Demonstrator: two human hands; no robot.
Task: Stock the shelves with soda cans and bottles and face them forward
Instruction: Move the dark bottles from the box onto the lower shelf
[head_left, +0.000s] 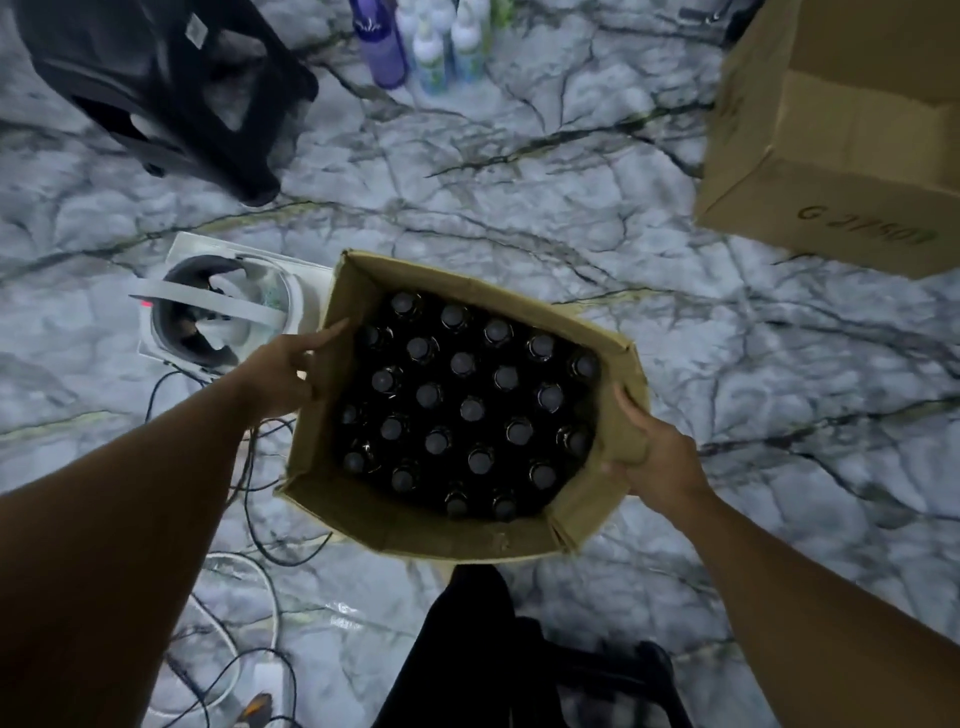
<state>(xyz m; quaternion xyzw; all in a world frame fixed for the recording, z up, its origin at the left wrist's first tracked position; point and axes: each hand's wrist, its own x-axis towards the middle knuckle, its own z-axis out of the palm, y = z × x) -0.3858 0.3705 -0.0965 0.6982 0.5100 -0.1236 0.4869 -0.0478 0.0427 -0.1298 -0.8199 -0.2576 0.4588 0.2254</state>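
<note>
An open cardboard box (415, 525) sits over the marble floor (675, 364), turned diagonally, its long axis running from the near-left corner toward the far-right. Inside stand dark bottles (470, 408) in rows, upright, caps toward the camera. The left hand (283, 371) holds the box's left wall, fingers extended along the rim. The right hand (657, 462) grips the folded right flap, thumb over its edge.

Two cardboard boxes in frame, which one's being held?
The open box of dark bottles at centre; left hand and right hand grip its flaps. The top-right box sits untouched.
</note>
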